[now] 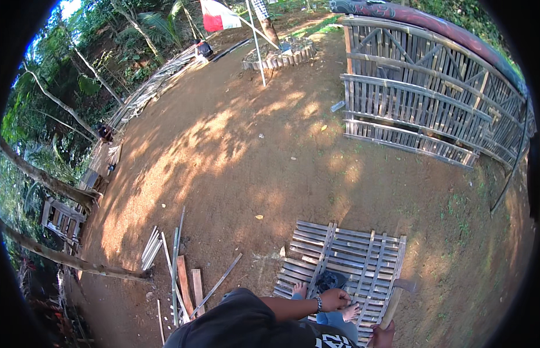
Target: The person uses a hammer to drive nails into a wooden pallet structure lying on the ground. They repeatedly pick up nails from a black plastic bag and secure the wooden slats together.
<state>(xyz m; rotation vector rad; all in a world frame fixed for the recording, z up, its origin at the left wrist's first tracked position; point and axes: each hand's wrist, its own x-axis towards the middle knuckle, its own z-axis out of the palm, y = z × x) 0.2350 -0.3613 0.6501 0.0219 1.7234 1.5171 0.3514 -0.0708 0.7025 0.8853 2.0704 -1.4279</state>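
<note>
I stand barefoot on a slatted bamboo panel [302, 272] lying on the ground. My left hand [336, 300], with a bracelet at the wrist, is closed in a pinch; whatever is in its fingers is too small to make out. It hovers beside a dark patterned bag or cloth [328, 281] between my feet. In my right hand [383, 336], at the lower edge, is the wooden handle of a tool with a dark metal head [405, 285]. Its head points away from me, over the panel's right edge; hammer or hatchet, I cannot tell.
Left of me lie wooden boards [183, 284] and bamboo strips [175, 272]. A large bamboo fence panel [421, 98] stands at the far right. A leaning trunk [73, 258] crosses the left side. Beyond are a flag [219, 16] on a pole and people [205, 49] by stacked bamboo.
</note>
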